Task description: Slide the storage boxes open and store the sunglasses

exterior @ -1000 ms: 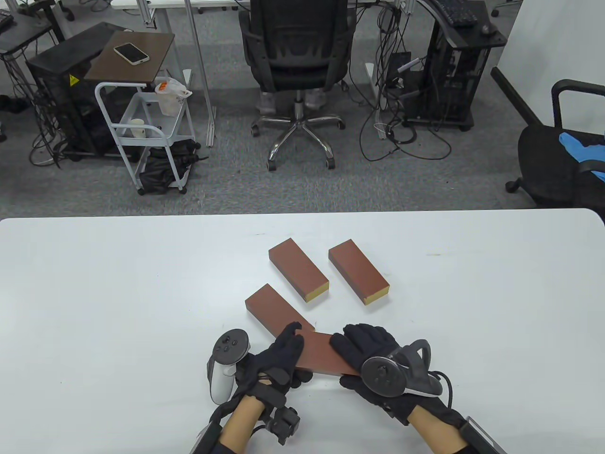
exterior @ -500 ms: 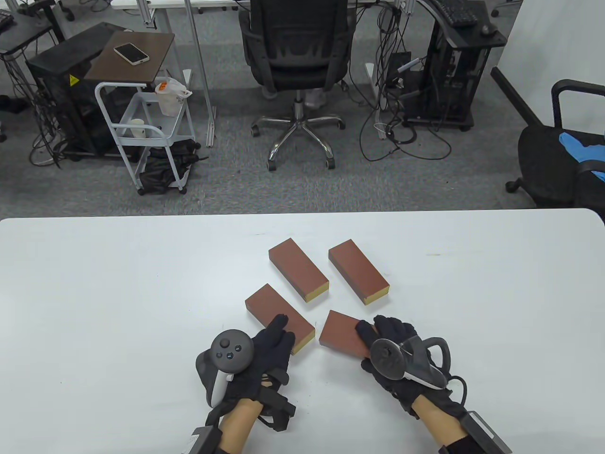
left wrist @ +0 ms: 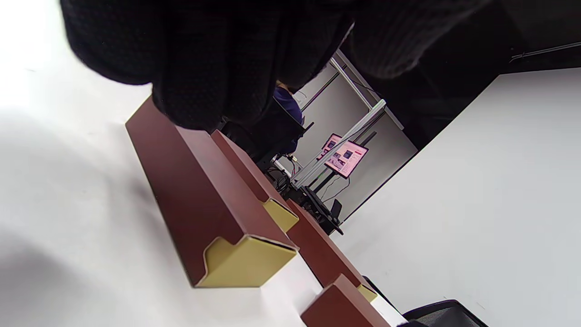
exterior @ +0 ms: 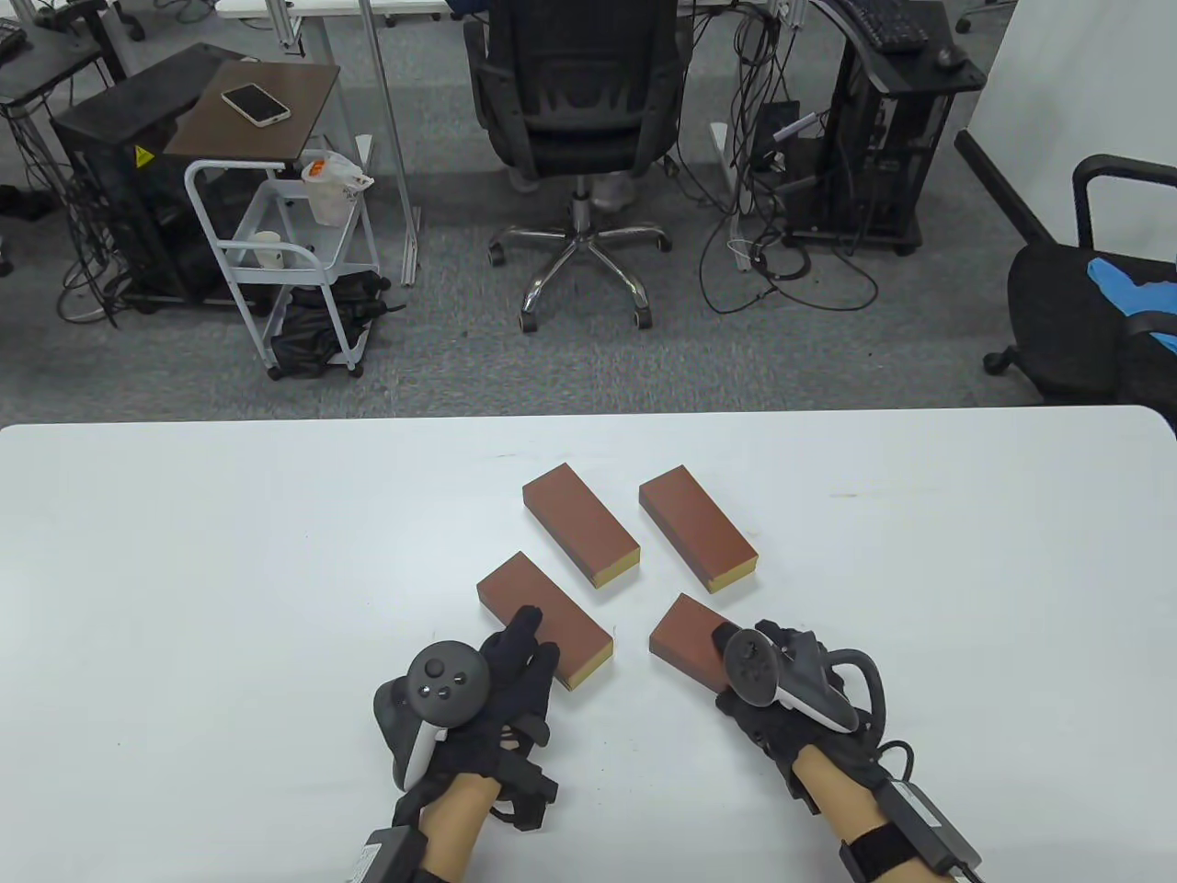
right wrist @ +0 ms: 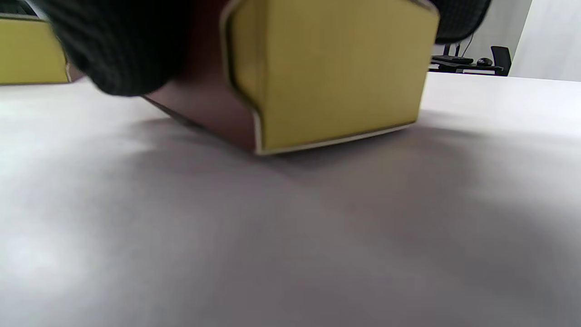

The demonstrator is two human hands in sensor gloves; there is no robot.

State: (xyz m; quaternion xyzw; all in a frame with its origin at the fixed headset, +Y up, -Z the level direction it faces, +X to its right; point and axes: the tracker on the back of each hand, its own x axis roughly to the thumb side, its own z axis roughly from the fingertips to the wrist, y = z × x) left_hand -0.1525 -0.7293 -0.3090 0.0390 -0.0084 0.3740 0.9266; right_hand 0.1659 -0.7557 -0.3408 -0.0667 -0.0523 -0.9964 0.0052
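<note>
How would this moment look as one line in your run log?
left hand: rests on near-left box | right hand: holds near-right box | boxes closed

Four storage boxes lay on a plain white table point(exterior: 230, 570). Each box had a reddish-brown sleeve with a mustard-yellow end: the far left box point(exterior: 580, 523), the far right box point(exterior: 697, 526), the near left box point(exterior: 542, 618) and the near right box point(exterior: 688, 637). In the right wrist view the yellow end of the near right box point(right wrist: 331, 72) showed a thin pale edge. The left hand point(exterior: 510, 685) and the right hand point(exterior: 782, 713) wore black knit gloves. The left tracker point(exterior: 432, 704) was dark grey with a white handle; the right tracker point(exterior: 782, 681) was dark grey throughout. The floor beyond was speckled grey carpet point(exterior: 828, 359).
</note>
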